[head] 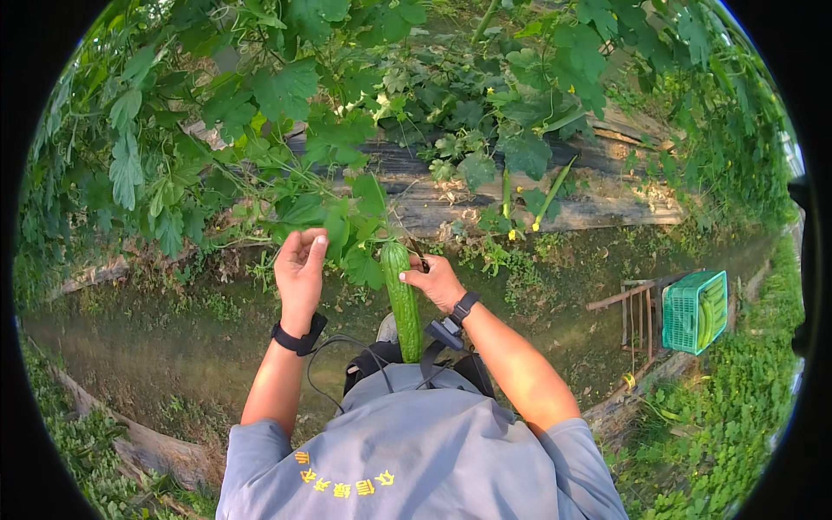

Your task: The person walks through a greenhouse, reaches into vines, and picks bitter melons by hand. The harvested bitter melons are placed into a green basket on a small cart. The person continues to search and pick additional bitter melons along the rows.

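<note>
A long, bumpy green bitter gourd hangs upright from a thin stem in front of my body. My right hand holds its upper part, with the thumb pressed along the side. A dark, slim tool shows partly behind that thumb; its kind is hidden. To the left of the gourd, my left hand is raised beside the vine leaves with its fingers curled. Whether it pinches anything cannot be told. Both wrists wear black straps, and a small dark device hangs at the right one.
A teal plastic crate of long green gourds stands on a rusty-framed cart at right. Two slender green fruits with yellow flowers hang ahead. Plastic-covered raised beds border the earthen path. Leafy vines crowd the far side.
</note>
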A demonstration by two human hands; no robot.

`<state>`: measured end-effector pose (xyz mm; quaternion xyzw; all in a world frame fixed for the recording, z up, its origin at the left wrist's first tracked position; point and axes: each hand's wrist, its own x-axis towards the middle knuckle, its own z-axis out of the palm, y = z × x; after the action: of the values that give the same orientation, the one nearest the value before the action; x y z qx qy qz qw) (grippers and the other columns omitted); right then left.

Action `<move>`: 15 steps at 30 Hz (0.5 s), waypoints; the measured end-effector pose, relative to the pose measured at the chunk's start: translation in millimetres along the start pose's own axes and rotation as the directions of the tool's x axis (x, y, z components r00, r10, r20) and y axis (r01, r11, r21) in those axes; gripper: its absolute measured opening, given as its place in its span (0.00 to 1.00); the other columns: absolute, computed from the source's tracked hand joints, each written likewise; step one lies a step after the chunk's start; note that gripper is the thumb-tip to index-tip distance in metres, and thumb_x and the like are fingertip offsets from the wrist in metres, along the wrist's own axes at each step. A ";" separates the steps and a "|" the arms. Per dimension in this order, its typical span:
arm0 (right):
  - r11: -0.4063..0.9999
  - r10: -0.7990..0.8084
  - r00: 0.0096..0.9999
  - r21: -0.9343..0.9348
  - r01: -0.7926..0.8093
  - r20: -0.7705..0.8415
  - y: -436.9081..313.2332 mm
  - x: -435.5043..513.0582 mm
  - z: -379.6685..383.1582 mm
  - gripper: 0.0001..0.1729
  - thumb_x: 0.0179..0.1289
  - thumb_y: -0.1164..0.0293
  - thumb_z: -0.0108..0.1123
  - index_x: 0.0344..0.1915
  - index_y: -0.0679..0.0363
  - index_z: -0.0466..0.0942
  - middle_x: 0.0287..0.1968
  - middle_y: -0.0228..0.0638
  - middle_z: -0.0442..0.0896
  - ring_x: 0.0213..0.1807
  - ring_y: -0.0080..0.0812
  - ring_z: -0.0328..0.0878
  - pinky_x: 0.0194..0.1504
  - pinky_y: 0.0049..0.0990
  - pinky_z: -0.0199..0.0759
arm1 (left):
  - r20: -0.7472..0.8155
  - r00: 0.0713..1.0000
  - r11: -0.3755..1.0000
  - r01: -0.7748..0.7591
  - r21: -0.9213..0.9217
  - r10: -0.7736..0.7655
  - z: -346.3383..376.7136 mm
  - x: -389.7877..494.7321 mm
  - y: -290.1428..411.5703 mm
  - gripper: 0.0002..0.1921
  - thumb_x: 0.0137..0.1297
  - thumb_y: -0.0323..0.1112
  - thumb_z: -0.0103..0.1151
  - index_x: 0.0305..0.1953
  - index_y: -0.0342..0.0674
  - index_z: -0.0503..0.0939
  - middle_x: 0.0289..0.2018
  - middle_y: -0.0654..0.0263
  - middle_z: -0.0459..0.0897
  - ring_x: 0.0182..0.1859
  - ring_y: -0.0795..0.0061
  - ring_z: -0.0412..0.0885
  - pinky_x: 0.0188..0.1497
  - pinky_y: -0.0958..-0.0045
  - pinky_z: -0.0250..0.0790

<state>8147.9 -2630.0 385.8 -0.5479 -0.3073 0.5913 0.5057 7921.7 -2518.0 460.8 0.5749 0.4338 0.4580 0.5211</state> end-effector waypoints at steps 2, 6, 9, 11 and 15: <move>0.997 0.074 0.997 0.026 -0.074 -0.016 -3.6 -10.9 -37.2 0.18 0.57 0.71 0.72 0.45 0.68 0.81 0.39 0.30 0.85 0.40 0.20 0.79 0.46 0.24 0.74 | 0.230 0.942 0.969 0.230 0.095 -0.246 38.0 -30.2 -7.9 0.05 0.70 0.29 0.62 0.40 0.34 0.79 0.33 0.72 0.83 0.35 0.88 0.77 0.38 0.82 0.69; 0.997 0.042 0.999 -0.065 -0.039 0.034 -12.2 -36.1 -96.3 0.20 0.56 0.71 0.72 0.47 0.69 0.81 0.38 0.33 0.85 0.38 0.21 0.78 0.42 0.24 0.74 | 0.500 0.728 0.846 0.208 0.490 -0.469 120.8 -82.8 -21.4 0.17 0.68 0.40 0.65 0.48 0.31 0.80 0.38 0.61 0.87 0.43 0.76 0.84 0.48 0.71 0.76; 0.906 -0.002 0.992 -0.421 0.054 0.123 -25.8 -58.6 -145.7 0.25 0.50 0.63 0.72 0.44 0.70 0.83 0.34 0.36 0.86 0.34 0.21 0.78 0.42 0.27 0.74 | 0.664 0.592 0.877 0.423 0.227 -0.457 186.1 -122.2 -24.5 0.28 0.68 0.35 0.65 0.64 0.33 0.68 0.57 0.55 0.80 0.59 0.67 0.78 0.62 0.64 0.70; 0.894 0.002 0.986 -0.442 0.073 0.167 -40.2 -83.2 -183.1 0.26 0.49 0.61 0.72 0.44 0.70 0.83 0.35 0.38 0.87 0.35 0.23 0.79 0.43 0.27 0.75 | 0.684 0.521 0.788 0.602 0.129 -0.510 227.5 -150.9 -17.3 0.38 0.67 0.33 0.66 0.72 0.38 0.55 0.64 0.56 0.73 0.64 0.65 0.74 0.67 0.62 0.66; 0.943 -0.053 0.993 -0.321 0.085 0.109 -62.6 -176.2 -273.5 0.24 0.52 0.66 0.72 0.48 0.70 0.83 0.39 0.38 0.88 0.40 0.25 0.82 0.47 0.28 0.76 | 0.737 0.368 0.650 0.749 0.127 -0.567 333.1 -195.7 3.4 0.41 0.63 0.40 0.71 0.71 0.40 0.57 0.62 0.59 0.73 0.64 0.62 0.74 0.65 0.56 0.69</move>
<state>8406.7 -2828.1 445.1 -0.5829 -0.4442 0.5407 0.4130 8207.8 -2776.6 437.2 0.4162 0.3285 -0.0104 0.8478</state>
